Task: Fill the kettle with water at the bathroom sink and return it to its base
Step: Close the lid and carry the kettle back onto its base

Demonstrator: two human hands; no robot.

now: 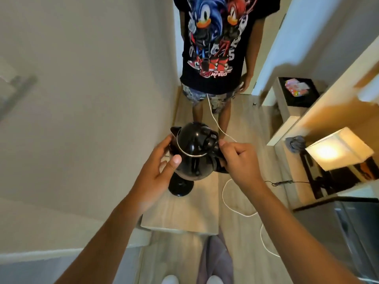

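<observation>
A glossy black kettle [194, 148] with a silver band hangs just above its round black base [180, 186], which sits on a small light-wood table [184, 214]. My right hand [240, 160] is closed around the kettle's handle on its right side. My left hand [158, 169] rests against the kettle's left side below the spout, fingers spread and thumb on the body. The lid is closed. Whether the kettle's underside touches the base is hidden by the kettle's body.
Another person in a black printed T-shirt [213, 44] stands just beyond the table. A white cable [227, 193] runs across the wood floor. A white wall [82, 99] is at the left. A lit lamp [336, 148] and dark furniture stand at the right.
</observation>
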